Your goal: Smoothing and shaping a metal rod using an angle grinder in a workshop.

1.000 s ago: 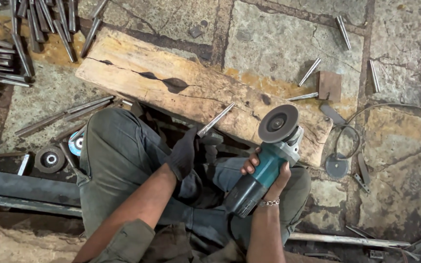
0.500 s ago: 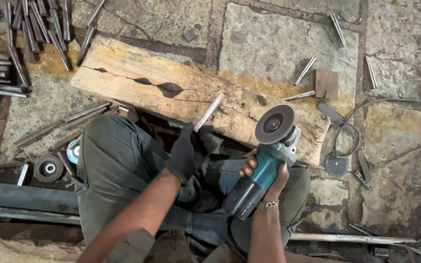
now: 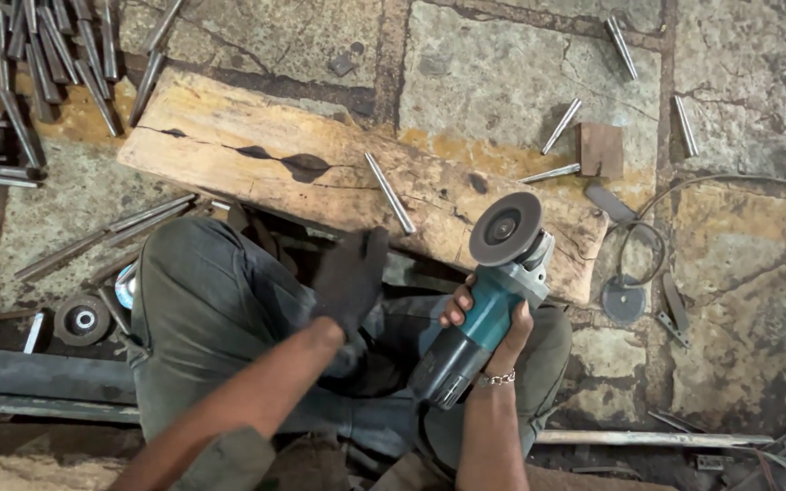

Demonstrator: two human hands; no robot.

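My right hand grips a teal angle grinder whose grey disc points up over the near edge of a long wooden plank. A short metal rod lies loose on the plank, just beyond my left hand. My left hand, in a dark glove, hovers blurred above my knee with fingers spread and nothing in it.
A pile of metal rods lies at the far left. Loose rods and a small brown block sit beyond the plank on the stone floor. A cable and spare disc lie right; grinding wheel left.
My left hand held the metal rod and lifted it toward the plank; now the rod lies on the plank and the hand has let go and pulled back.
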